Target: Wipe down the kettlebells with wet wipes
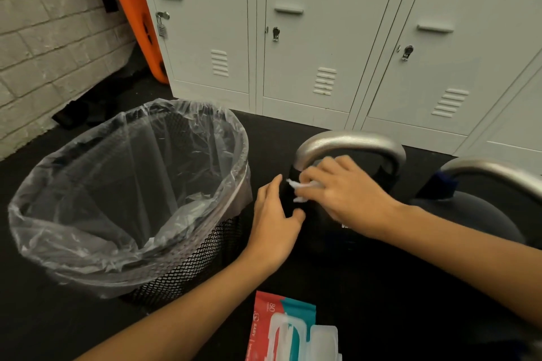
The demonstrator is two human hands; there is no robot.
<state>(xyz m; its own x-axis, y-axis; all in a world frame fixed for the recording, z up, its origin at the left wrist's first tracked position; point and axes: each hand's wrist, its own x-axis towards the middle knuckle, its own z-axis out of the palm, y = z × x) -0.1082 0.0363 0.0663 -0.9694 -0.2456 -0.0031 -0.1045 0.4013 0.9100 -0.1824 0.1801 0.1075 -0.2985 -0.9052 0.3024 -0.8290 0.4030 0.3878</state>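
So we're mid-wipe: right hand (349,193) clutching a crumpled white wet wipe (302,186) on the black steel-handled kettlebell (349,141), left hand (275,220) relaxed, steadying it; second dark kettlebell (481,214) probably still left.

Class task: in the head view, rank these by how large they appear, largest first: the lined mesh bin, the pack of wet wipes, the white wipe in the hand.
1. Lined mesh bin, clearly largest.
2. Pack of wet wipes, though cut off by the frame edge and nearest the camera.
3. White wipe, mostly hidden under the right hand.

My left hand (274,218) lies open with straight fingers, thumb out. My right hand (349,193) reaches across, fingers curled and pinching, forearm extended.
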